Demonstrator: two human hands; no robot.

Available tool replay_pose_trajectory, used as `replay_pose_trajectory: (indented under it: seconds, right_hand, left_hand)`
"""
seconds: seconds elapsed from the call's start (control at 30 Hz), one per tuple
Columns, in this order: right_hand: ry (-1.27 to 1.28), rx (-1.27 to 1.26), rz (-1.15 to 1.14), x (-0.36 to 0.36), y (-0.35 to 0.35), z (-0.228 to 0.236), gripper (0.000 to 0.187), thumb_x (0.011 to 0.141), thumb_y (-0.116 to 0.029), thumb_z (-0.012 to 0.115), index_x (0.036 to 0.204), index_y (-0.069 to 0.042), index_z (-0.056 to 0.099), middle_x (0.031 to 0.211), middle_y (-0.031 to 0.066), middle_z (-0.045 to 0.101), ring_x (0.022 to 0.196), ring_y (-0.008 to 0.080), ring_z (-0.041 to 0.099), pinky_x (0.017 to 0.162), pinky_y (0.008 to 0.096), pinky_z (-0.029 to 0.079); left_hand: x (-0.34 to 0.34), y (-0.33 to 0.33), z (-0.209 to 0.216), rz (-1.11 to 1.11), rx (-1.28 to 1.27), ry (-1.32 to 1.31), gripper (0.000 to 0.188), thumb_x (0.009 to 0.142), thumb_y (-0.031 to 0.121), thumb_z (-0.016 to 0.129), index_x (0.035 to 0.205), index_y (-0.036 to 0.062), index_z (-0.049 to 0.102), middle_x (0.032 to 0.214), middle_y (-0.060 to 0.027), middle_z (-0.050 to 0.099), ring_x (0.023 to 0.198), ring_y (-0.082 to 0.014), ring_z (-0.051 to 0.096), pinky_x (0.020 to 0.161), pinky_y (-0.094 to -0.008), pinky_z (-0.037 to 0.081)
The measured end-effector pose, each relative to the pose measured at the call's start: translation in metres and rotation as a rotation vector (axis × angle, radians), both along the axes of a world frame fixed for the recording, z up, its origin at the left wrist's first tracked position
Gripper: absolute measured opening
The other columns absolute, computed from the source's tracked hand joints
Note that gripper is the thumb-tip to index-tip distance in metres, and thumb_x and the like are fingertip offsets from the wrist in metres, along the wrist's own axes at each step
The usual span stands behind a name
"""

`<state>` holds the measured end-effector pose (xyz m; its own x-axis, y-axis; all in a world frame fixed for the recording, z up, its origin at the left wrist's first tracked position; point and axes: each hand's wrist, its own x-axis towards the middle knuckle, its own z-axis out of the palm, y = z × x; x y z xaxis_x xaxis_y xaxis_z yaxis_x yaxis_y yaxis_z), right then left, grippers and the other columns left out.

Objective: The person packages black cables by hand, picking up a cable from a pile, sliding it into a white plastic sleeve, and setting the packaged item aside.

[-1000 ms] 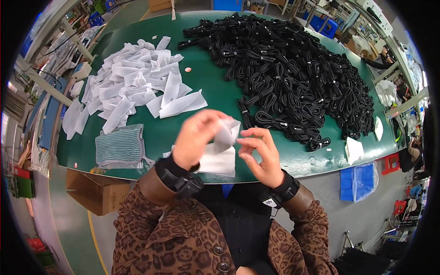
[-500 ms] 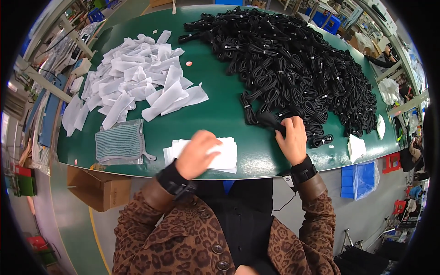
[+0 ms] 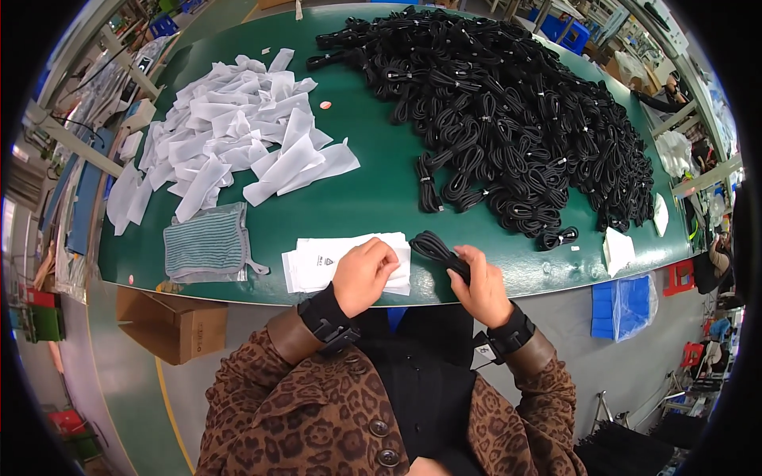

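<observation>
Left hand [image 3: 363, 274] curled, fingertips pressing a stack of white bags [image 3: 317, 263] on the green desk [image 3: 373, 198], right hand [image 3: 481, 284] gripping a coiled black cable [image 3: 439, 250], big cable heap [image 3: 516, 119] beyond

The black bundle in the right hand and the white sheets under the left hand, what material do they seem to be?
The black bundle looks like a rubber- or plastic-coated cable: matte, coiled in smooth loops. The white sheets look like thin plastic bags or paper, flat and slightly glossy; which one is hard to tell.

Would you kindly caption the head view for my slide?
Left hand on white bags, right hand holding a coiled black cable at a green table.
</observation>
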<state>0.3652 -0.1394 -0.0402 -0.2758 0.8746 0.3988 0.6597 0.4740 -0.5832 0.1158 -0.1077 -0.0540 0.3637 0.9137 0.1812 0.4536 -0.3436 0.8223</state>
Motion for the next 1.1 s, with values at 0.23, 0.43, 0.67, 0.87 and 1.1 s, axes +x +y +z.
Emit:
replay_pose_trajectory:
  seconds: [0.23,0.43,0.67,0.87,1.1]
  right_hand:
    - [-0.278,-0.031,0.17,0.0,-0.009,0.015,0.041,0.084,-0.001,0.069,0.122,0.002,0.053,0.098,0.0172,0.065,0.079,0.0357,0.067,0.068,0.0392,0.054]
    - [-0.118,-0.192,0.24,-0.004,-0.005,0.012,0.038,0.086,-0.002,0.07,0.121,0.0,0.055,0.093,0.0125,0.065,0.076,0.0314,0.066,0.071,0.0357,0.054]
    - [0.095,-0.198,0.252,-0.012,0.01,0.015,0.039,0.09,-0.004,0.069,0.125,0.001,0.053,0.102,0.0096,0.057,0.083,0.0198,0.063,0.072,0.0315,0.053]
    - [0.424,-0.252,0.24,-0.03,0.019,0.024,0.03,0.094,-0.004,0.066,0.121,0.001,0.056,0.113,0.0108,0.053,0.09,0.0155,0.061,0.074,0.0285,0.052]
    - [0.848,-0.474,0.225,-0.033,0.037,0.029,0.028,0.094,-0.004,0.065,0.122,-0.003,0.061,0.119,0.0106,0.051,0.09,0.0138,0.059,0.076,0.0284,0.051]
  left_hand:
    - [-0.003,0.001,0.007,0.062,-0.127,-0.189,0.012,0.084,0.001,0.069,0.09,0.0008,0.059,0.086,-0.01,0.059,0.073,-0.0241,0.059,0.068,-0.0323,0.048]
    - [0.0,0.0,0.013,-0.114,0.187,-0.158,0.016,0.078,-0.002,0.069,0.088,0.0023,0.057,0.094,-0.011,0.058,0.085,-0.0303,0.057,0.075,-0.0395,0.048]
    - [0.004,0.002,0.025,-0.135,0.348,-0.068,0.021,0.073,-0.004,0.072,0.087,0.0045,0.059,0.1,-0.0097,0.058,0.098,-0.0308,0.054,0.083,-0.0389,0.046]
    - [-0.001,0.012,0.039,-0.069,0.203,-0.167,0.013,0.08,-0.001,0.07,0.088,0.0031,0.06,0.103,-0.0078,0.058,0.096,-0.0261,0.054,0.083,-0.0354,0.046]
    - [-0.011,0.037,0.047,-0.077,-0.256,-0.612,0.007,0.093,0.007,0.066,0.092,0.003,0.06,0.107,-0.0025,0.058,0.096,-0.0098,0.052,0.084,-0.0246,0.042]
